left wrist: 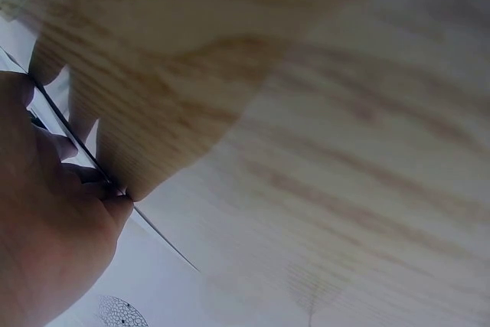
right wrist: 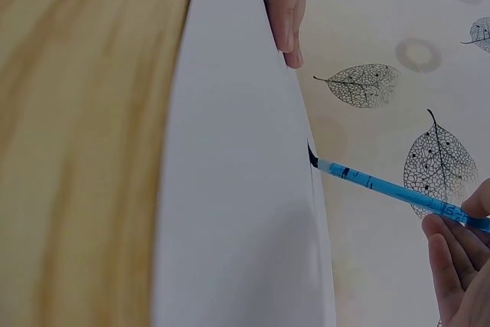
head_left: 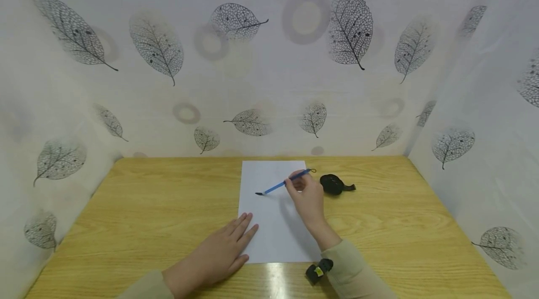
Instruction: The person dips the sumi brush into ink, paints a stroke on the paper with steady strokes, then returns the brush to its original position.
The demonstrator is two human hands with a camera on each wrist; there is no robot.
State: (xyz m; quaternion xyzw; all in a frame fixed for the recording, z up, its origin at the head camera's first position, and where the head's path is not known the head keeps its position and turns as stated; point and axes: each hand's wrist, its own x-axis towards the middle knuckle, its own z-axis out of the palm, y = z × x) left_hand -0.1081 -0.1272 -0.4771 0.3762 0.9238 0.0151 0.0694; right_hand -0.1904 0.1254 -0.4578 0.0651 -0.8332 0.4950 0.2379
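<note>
A blue paintbrush with a dark, pointed tip is pinched between the thumb and fingers of my right hand. Its tip angles down and left at the upper left part of a white sheet of paper. In the right wrist view the brush shows its bent black bristles right at the paper's surface, with print along the handle. My left hand lies with straight, slightly spread fingers over the sheet's lower left edge. In the left wrist view, that hand appears beside the sheet's edge and the wood surface.
A black rounded thing with a short stem lies right of the sheet, just beyond my right hand. A small black device on a strap is at my right wrist. Leaf-patterned cloth encloses the wooden table at the back and sides.
</note>
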